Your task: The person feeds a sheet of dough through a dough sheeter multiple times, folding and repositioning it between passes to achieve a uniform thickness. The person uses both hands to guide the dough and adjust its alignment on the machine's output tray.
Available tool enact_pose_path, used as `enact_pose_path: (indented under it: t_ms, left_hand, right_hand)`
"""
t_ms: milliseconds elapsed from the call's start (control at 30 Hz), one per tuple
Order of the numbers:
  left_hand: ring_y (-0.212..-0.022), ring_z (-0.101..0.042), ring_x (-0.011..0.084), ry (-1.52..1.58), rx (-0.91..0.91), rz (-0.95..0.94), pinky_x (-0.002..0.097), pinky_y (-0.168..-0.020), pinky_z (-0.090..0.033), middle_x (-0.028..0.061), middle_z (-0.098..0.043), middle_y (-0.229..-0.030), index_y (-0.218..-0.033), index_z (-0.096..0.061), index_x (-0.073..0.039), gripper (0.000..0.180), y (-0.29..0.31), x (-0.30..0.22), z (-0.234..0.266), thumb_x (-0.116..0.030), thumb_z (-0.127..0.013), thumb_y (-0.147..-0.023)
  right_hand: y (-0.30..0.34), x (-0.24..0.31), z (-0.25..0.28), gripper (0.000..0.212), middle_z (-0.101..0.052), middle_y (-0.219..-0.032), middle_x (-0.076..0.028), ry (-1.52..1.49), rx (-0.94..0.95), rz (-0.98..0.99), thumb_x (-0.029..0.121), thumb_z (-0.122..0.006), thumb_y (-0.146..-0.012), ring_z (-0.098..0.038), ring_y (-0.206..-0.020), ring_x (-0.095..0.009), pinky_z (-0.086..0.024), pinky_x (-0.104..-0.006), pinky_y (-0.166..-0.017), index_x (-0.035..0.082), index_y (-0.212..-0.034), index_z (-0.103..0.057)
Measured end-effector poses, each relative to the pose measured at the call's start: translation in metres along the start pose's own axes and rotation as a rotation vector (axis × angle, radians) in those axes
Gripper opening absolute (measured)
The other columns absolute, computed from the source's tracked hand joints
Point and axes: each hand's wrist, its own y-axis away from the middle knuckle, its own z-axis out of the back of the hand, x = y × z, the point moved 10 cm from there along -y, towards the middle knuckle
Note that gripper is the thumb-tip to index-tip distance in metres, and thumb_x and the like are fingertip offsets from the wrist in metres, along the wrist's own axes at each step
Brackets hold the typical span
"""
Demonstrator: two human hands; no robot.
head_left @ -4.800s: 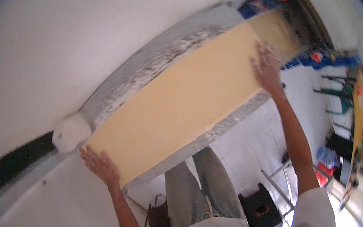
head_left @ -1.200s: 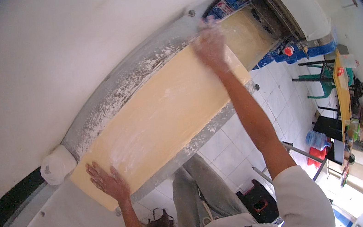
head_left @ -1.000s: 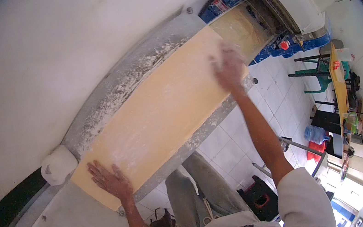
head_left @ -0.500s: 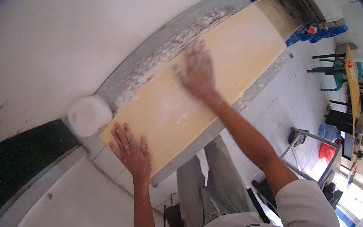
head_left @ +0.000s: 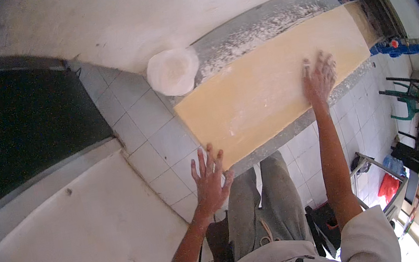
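A long pale-yellow sheet of dough [head_left: 263, 91] lies flat along a grey tabletop, dusted with flour in patches. My right hand [head_left: 320, 79] rests on its right half, close to the near edge, fingers spread and whitened with flour. Off the sheet's near left corner is my left hand [head_left: 210, 183], fingers apart and holding nothing; whether it touches the corner I cannot tell. At the far left end of the table stands a round white container of flour [head_left: 173, 71].
Loose flour covers the grey tabletop [head_left: 260, 31] along the wall. A dough-sheeting machine [head_left: 390, 12] with blue sides stands at the right end, the sheet reaching toward it. A low white wall [head_left: 89, 228] is at the left; green chairs [head_left: 404, 108] are far right.
My right hand has swept right and nearer along the dough. My left hand has come off the sheet's left end toward me. The view has shifted leftward.
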Motion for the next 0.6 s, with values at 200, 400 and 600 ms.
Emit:
enact_pose_path:
  t_ms: [200, 400, 600]
  left_hand:
    - [-0.154, -0.019, 0.0445, 0.398, -0.31, 0.261, 0.0604, -0.122, -0.014, 0.024, -0.022, -0.167, -0.154, -0.035, 0.0, 0.066, 0.051, 0.026, 0.021, -0.033, -0.057, -0.102]
    - [-0.151, -0.025, 0.0436, 0.412, -0.608, 0.189, 0.0566, -0.121, -0.02, 0.0241, -0.03, -0.164, -0.153, -0.035, 0.0, 0.063, 0.032, 0.015, 0.08, -0.03, -0.057, -0.102]
    - [-0.147, -0.034, 0.0404, 0.419, -0.714, 0.071, 0.0546, -0.12, -0.024, 0.0241, -0.037, -0.159, -0.147, -0.041, 0.0, 0.058, -0.006, 0.009, 0.12, -0.037, -0.054, -0.105]
  right_hand:
    - [0.146, 0.203, 0.013, 0.078, -0.028, -0.162, -0.029, -0.36, 0.219, 0.452, 0.045, -0.063, -0.095, -0.02, -0.153, -0.047, -0.014, -0.0572, -0.125, 0.0, -0.154, -0.038]
    - [0.257, 0.334, 0.053, 0.071, -0.025, -0.165, -0.024, -0.813, 0.532, 0.973, 0.042, -0.061, -0.097, -0.02, -0.154, -0.045, -0.017, -0.0581, -0.124, 0.015, -0.158, -0.037]
    - [0.175, 0.247, 0.019, 0.077, -0.021, -0.166, -0.027, -0.486, 0.355, 0.765, 0.039, -0.06, -0.098, -0.018, -0.154, -0.048, -0.016, -0.0576, -0.124, 0.001, -0.158, -0.03]
